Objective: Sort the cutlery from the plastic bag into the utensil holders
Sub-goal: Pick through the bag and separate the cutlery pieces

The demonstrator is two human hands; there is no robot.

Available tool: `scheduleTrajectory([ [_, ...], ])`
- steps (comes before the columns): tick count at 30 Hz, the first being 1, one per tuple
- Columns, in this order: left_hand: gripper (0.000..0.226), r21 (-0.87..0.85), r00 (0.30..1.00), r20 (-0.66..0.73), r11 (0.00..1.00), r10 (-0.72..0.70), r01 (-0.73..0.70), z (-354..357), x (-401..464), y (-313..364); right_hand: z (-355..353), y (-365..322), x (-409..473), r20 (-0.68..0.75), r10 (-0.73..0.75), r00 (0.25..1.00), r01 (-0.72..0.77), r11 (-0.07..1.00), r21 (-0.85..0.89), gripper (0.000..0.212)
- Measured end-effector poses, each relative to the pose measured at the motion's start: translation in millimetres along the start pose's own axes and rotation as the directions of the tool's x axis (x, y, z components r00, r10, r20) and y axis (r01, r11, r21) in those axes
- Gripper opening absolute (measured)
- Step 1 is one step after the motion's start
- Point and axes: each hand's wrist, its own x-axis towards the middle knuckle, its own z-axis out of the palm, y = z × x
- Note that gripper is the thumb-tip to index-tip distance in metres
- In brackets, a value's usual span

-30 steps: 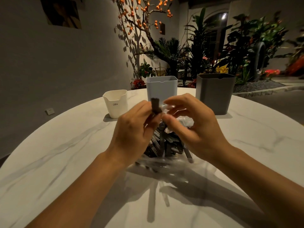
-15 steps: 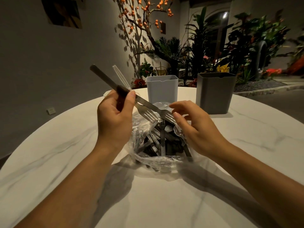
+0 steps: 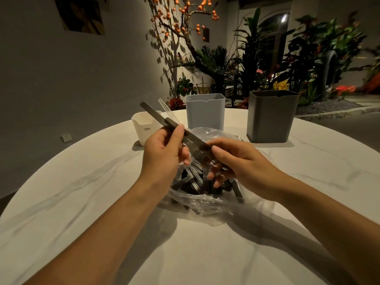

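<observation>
Since half a second ago the right hand (image 3: pixel 244 165) has closed in — its fingers now pinch the fork (image 3: pixel 162 122) the left hand (image 3: pixel 164 155) grips, above the plastic bag (image 3: pixel 207 202) on the worktop (image 3: pixel 82 202), before three holders.
</observation>
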Motion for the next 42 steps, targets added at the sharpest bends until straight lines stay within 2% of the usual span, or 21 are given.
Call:
scheduleTrajectory([
  [7,0.021,0.122,0.996,0.082,0.992,-0.044,0.034,13,-13,-8,-1,6,3,0.062,0.025,0.998,-0.031,0.996,0.083,0.029],
  [13,0.026,0.135,0.978,0.177,0.987,-0.11,0.087,19,-17,-12,0,9,4,0.054,0.059,0.997,-0.056,0.996,-0.065,0.026],
  [18,0.044,-0.084,0.947,0.281,0.98,-0.152,0.182,16,-15,-6,1,5,3,-0.015,0.086,0.996,-0.087,0.992,-0.096,0.027],
  [22,0.05,-0.149,0.951,0.257,0.965,-0.172,0.215,15,-17,-3,-1,0,1,-0.02,0.092,0.996,-0.093,0.993,-0.075,0.026],
  [26,0.055,-0.198,0.964,0.182,0.953,-0.194,0.229,10,-12,-4,-6,-5,2,-0.073,0.1,0.992,-0.093,0.992,0.09,0.028],
  [29,0.063,-0.211,0.963,0.203,0.953,-0.176,0.218,10,-11,-5,-5,-6,2,-0.104,0.113,0.988,-0.097,0.984,0.151,0.031],
  [32,0.076,-0.109,0.964,0.226,0.98,-0.141,0.168,13,-13,-5,-3,-4,3,-0.127,0.126,0.984,-0.108,0.984,0.144,0.029],
  [33,0.073,-0.06,0.966,0.231,0.989,-0.12,0.137,14,-14,-4,-3,-4,3,-0.129,0.12,0.984,-0.103,0.986,0.129,0.028],
  [34,0.063,0.003,0.967,0.238,0.996,-0.09,0.092,15,-14,-4,-3,-4,3,-0.132,0.109,0.985,-0.095,0.99,0.104,0.028],
  [37,0.01,0.235,0.97,0.242,0.969,0.013,-0.072,15,-15,-7,-4,-2,4,-0.158,0.083,0.984,-0.077,0.996,0.04,0.025],
  [39,0.02,0.328,0.973,0.231,0.939,0.029,-0.106,15,-15,-11,-3,-1,5,-0.18,0.089,0.98,-0.087,0.996,0.018,0.023],
  [42,0.029,0.277,0.987,0.158,0.959,0.019,-0.062,14,-15,-10,-3,-1,4,-0.187,0.109,0.976,-0.108,0.994,0.013,0.019],
])
